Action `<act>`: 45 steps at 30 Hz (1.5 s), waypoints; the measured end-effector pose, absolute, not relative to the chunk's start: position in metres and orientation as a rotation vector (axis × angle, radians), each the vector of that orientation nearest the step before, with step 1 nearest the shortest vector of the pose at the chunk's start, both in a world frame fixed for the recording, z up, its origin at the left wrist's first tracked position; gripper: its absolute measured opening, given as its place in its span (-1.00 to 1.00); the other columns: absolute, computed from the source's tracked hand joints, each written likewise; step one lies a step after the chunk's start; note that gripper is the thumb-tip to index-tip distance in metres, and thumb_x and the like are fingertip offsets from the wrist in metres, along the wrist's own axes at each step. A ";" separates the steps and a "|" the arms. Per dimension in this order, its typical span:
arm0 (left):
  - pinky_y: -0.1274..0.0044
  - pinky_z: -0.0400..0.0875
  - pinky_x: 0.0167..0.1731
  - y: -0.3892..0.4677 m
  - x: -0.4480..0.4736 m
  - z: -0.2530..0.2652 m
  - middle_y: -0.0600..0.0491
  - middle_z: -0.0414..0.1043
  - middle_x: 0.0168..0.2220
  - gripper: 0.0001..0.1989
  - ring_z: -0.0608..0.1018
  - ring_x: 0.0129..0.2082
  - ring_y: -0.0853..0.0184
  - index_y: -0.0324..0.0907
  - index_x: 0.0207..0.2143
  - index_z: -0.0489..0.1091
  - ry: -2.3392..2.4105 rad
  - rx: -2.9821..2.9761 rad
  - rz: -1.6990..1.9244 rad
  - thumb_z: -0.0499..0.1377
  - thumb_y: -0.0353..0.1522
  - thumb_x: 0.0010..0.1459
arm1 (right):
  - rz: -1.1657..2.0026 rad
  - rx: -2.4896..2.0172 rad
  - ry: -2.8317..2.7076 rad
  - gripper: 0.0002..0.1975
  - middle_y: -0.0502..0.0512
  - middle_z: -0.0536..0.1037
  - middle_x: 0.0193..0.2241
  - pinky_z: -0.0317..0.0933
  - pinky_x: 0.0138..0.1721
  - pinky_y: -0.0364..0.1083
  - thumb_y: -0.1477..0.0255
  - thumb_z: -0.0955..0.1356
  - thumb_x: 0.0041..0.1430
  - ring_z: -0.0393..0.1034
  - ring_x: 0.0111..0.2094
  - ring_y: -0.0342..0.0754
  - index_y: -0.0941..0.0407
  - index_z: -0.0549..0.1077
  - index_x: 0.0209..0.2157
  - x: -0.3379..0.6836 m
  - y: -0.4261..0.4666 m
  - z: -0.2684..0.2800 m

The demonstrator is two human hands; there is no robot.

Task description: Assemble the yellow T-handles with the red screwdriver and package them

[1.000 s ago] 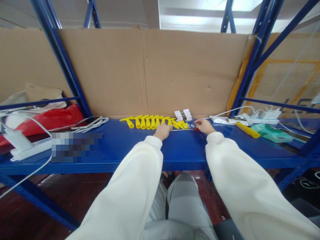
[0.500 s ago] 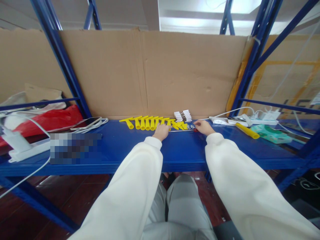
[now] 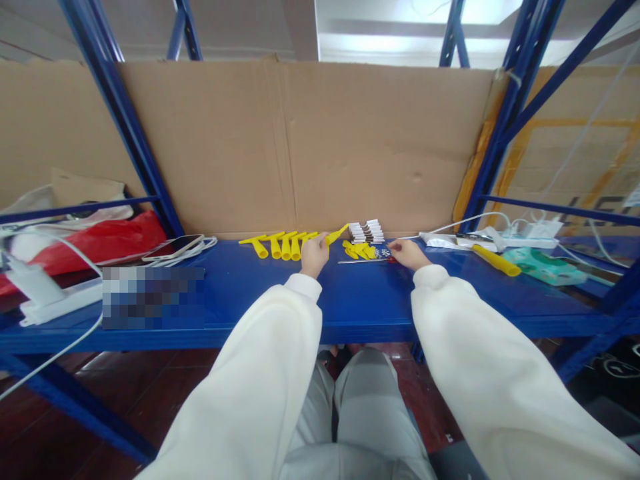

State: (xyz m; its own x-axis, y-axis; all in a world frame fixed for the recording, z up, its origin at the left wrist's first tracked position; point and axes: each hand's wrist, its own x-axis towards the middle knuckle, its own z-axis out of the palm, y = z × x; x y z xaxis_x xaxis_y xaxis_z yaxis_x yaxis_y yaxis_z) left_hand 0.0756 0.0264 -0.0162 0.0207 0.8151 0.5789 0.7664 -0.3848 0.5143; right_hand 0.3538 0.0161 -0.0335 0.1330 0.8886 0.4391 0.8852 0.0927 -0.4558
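My left hand (image 3: 315, 255) is closed around a yellow plastic piece (image 3: 337, 235) with a tapered end that points up and right; the rest is hidden by my fingers. On its left stands a row of several similar yellow pieces (image 3: 276, 248), each with a round tube and a thin arm. My right hand (image 3: 407, 254) rests low over the table, fingertips pinched together; what they hold, if anything, is too small to make out. Just beneath those fingertips is a red end beside a thin metal rod (image 3: 363, 261). Small silvery parts (image 3: 383, 253) and small yellow pieces (image 3: 359, 250) lie alongside.
White cylinders with dark bands (image 3: 366, 231) are stacked against the cardboard sheet (image 3: 375, 147). Further right lie a yellow tube (image 3: 495, 260), a green packet (image 3: 543, 267) and a power strip (image 3: 530, 241). A phone (image 3: 173, 247) and red bag (image 3: 107, 241) are leftward.
My left hand has lifted a yellow piece from the right part of the row and turned it, shifting slightly left. The row is shorter on that side. My right hand stays nearly still.
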 end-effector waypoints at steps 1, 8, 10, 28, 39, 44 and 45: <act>0.45 0.41 0.00 0.027 0.075 -0.016 -0.16 0.62 -0.08 -0.60 0.62 -0.04 0.16 -0.22 0.09 0.52 1.694 2.146 1.371 0.04 -0.49 0.30 | 0.012 -1.765 -1.718 -0.70 0.15 0.65 -0.12 0.34 0.04 -0.03 0.57 0.31 0.12 0.54 -0.08 0.01 0.10 0.60 -0.15 0.353 0.015 -0.033; 0.49 0.49 -0.18 0.036 0.075 -0.013 -0.16 0.65 -0.23 -0.68 0.68 -0.21 0.17 -0.31 -0.06 0.59 1.480 1.608 1.661 0.10 -0.51 0.23 | 0.025 -1.820 -1.717 -0.69 0.18 0.65 -0.09 0.33 0.05 -0.02 0.56 0.31 0.13 0.53 -0.06 0.02 0.12 0.60 -0.13 0.347 0.009 -0.028; 0.51 0.51 -0.26 0.038 0.075 -0.011 -0.15 0.64 -0.25 -0.69 0.69 -0.27 0.19 -0.32 -0.08 0.59 1.376 1.420 1.710 0.10 -0.53 0.22 | 0.023 -1.841 -1.710 -0.69 0.16 0.64 -0.08 0.32 0.07 0.01 0.56 0.31 0.14 0.52 -0.04 0.03 0.10 0.60 -0.12 0.345 0.006 -0.026; 0.73 0.39 -0.48 0.015 0.076 0.008 -0.05 0.63 -0.26 -0.64 0.68 -0.38 0.39 -0.30 -0.04 0.54 1.038 0.781 1.851 0.13 -0.65 0.15 | 0.025 -2.155 -1.684 -0.60 0.12 0.61 -0.01 0.20 0.15 0.19 0.60 0.27 0.11 0.44 0.07 0.13 0.00 0.63 -0.13 0.330 -0.012 -0.011; 0.75 0.26 -0.61 0.011 0.076 0.008 -0.08 0.64 -0.21 -0.56 0.68 -0.31 0.38 -0.26 0.04 0.51 1.053 0.980 1.712 0.09 -0.59 0.13 | -0.097 -2.222 -1.540 -0.83 0.25 0.63 -0.14 0.18 0.08 0.32 0.50 0.34 0.07 0.48 -0.01 0.21 0.09 0.60 -0.34 0.345 -0.006 -0.019; 0.74 0.28 -0.59 0.012 0.078 0.004 -0.05 0.64 -0.26 -0.57 0.67 -0.35 0.39 -0.25 0.01 0.53 0.986 1.122 1.598 0.15 -0.55 0.08 | -0.078 -2.034 -1.408 -0.88 0.26 0.64 -0.21 0.24 0.06 0.24 0.42 0.35 0.11 0.49 -0.04 0.20 0.10 0.56 -0.37 0.348 0.000 -0.020; 0.73 0.30 -0.58 0.012 0.079 0.003 -0.04 0.64 -0.27 -0.59 0.66 -0.37 0.39 -0.24 -0.01 0.55 0.976 1.165 1.568 0.17 -0.54 0.06 | 0.003 -1.934 -1.369 -0.86 0.25 0.64 -0.22 0.28 0.02 0.18 0.42 0.34 0.15 0.51 -0.07 0.16 0.11 0.55 -0.34 0.345 0.001 -0.019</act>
